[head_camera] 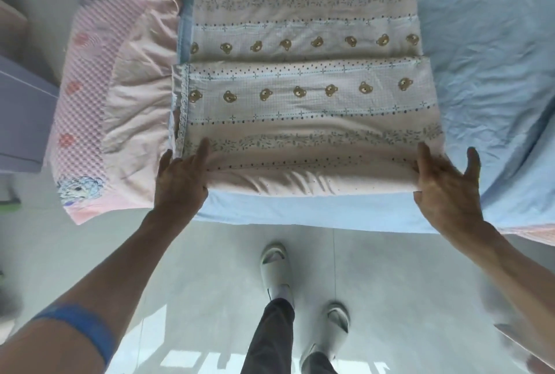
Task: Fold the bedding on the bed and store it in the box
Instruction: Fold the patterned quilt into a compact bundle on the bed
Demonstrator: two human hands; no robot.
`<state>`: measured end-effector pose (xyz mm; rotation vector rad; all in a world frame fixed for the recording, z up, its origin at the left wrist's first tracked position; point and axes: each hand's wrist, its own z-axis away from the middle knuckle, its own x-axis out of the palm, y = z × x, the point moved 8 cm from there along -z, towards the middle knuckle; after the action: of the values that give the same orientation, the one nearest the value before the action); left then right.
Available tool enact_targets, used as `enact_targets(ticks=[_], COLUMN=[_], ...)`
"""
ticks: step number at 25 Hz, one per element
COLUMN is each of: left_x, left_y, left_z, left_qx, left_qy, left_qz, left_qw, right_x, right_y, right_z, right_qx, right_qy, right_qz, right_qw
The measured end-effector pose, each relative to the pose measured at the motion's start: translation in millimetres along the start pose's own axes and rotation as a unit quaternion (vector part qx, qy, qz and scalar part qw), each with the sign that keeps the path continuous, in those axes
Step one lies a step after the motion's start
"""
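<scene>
Over on the left, pink ruffled pillow [132, 109] just beside the bear-print quilt [306, 103], worth keeping clear of the fold. Left hand [180, 181] at the near-left corner, fingers straight and relaxed, touching not gripping. Quilt half-folded on the blue bed sheet [486, 73], near edge. Right hand [447, 187] same at near-right corner, spread flat. Best to get both under evenly, lift together, corners matched. No box in sight.

quilt [306, 13] cut off at top, pink sheet's [90, 103] print blurred

Bright even daylight, soft shadows, blurred bowed edges
</scene>
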<state>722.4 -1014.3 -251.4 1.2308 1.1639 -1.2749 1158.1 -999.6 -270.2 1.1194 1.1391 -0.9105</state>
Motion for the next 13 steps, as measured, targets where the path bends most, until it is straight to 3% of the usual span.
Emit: enact_targets(ticks=[2,5,8,10,13], left_x=[-31.8,-70.8,-106.2,-130.6,-140.2], left_y=[7.3,18.2,24.8,27.1,11.7], left_z=[31.6,111.5,197.7,228.1,218.9], left_qx=[-0.007,-0.032,-0.033,-0.047,-0.074], left_qy=[-0.034,-0.191,-0.308,-0.298,-0.315], left_qz=[0.004,-0.007,-0.048,-0.048,-0.020], left_qw=[0.999,0.981,0.949,0.952,0.946], right_x=[-36.4,-80.9,-102.3,-115.2,-141.2], right_y=[1.7,-9.4,-18.3,-17.3,-7.7], right_z=[32.2,118.0,209.4,236.5,211.5], right_qx=[-0.001,-0.030,-0.042,-0.028,-0.014], right_qy=[-0.017,-0.025,-0.106,-0.135,-0.096], right_qz=[-0.008,-0.030,-0.053,-0.066,-0.073], right_qw=[1.000,0.999,0.992,0.988,0.993])
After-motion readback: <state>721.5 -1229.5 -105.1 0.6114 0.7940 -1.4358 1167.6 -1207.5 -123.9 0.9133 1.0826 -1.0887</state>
